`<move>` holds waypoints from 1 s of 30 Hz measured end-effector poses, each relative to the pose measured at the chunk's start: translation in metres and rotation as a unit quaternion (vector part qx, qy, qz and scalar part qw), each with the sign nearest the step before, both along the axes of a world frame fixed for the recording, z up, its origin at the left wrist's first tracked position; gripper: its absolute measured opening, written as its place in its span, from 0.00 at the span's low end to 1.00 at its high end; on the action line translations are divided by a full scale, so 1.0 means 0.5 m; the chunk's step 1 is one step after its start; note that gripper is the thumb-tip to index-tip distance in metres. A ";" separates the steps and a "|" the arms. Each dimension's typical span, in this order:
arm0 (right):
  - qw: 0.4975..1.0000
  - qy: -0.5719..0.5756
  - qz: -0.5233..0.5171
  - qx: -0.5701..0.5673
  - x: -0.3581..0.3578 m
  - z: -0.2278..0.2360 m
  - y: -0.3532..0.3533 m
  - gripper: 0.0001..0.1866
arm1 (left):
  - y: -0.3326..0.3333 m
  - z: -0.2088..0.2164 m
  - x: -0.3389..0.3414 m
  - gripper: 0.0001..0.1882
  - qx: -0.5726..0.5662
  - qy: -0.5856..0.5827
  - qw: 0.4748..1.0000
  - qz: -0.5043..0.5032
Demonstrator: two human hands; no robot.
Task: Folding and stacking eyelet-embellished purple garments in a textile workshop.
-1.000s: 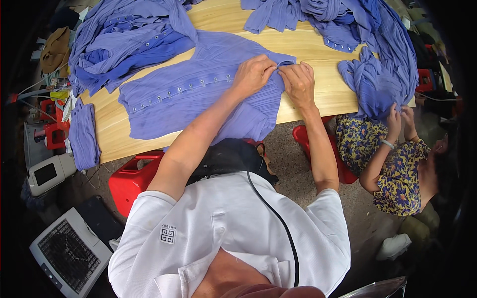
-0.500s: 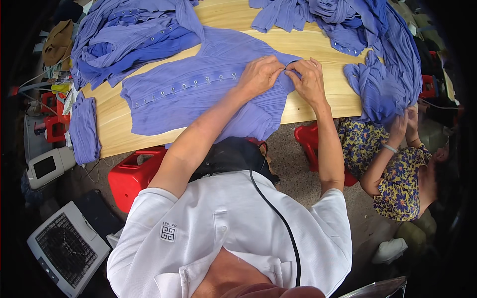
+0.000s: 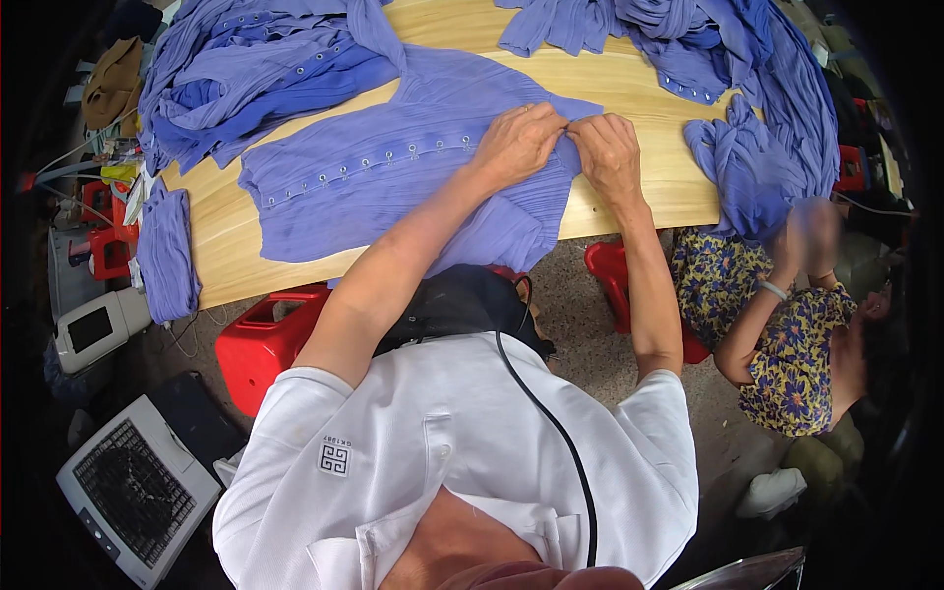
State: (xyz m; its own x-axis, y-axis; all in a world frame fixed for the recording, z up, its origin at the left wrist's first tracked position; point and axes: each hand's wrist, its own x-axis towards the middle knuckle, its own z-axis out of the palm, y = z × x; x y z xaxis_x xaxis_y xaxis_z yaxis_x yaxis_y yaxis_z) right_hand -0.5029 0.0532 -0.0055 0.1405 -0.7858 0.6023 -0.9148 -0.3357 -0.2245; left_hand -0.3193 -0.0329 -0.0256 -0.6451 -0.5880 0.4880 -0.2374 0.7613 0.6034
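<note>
A periwinkle-blue pleated blouse (image 3: 344, 211) lies spread on the wooden table in front of me, with a row of small round ring-like fastenings (image 3: 389, 157) along its middle. My left hand (image 3: 515, 146) is closed in a pinch on the blouse at the right end of that row. Meeting it fingertip to fingertip, my right hand (image 3: 607, 155) pinches the same edge of cloth. The small spot between my fingertips is too small to make out. A flap of the blouse hangs over the table's near edge, below my left wrist.
Heaps of similar blue garments cover the table's (image 3: 659, 182) far left (image 3: 265, 88) and far right (image 3: 777, 98). A folded blue garment (image 3: 169, 256) drapes over the left edge. Red stools (image 3: 261, 344) stand underneath. At right, a person in a floral top (image 3: 787, 379) handles blue cloth.
My hands have come closer together, and my right fingers have closed in beside the left. The blouse's far edge now points out beyond my fingertips. The view has shifted slightly.
</note>
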 end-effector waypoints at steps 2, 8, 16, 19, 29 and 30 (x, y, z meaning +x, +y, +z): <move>0.998 -0.044 -0.012 0.034 -0.007 0.000 -0.004 0.05 | 0.001 0.000 0.002 0.08 -0.005 0.003 1.000 0.000; 1.000 -0.007 -0.023 -0.002 0.008 0.010 -0.017 0.06 | -0.002 -0.002 0.002 0.08 -0.008 0.056 0.998 0.014; 0.997 0.025 -0.003 -0.070 0.001 0.007 -0.017 0.09 | -0.001 0.006 -0.007 0.12 0.007 0.051 0.999 0.004; 0.998 0.015 0.005 -0.058 -0.010 0.000 -0.007 0.10 | -0.002 0.006 -0.006 0.12 -0.002 0.034 0.999 -0.008; 0.989 -0.120 -0.032 0.084 -0.020 0.011 0.063 0.18 | 0.016 0.027 0.008 0.08 -0.070 -0.026 0.997 -0.022; 0.987 -0.093 -0.048 0.119 -0.030 -0.006 0.071 0.18 | 0.018 0.027 0.008 0.07 -0.082 -0.029 0.996 -0.018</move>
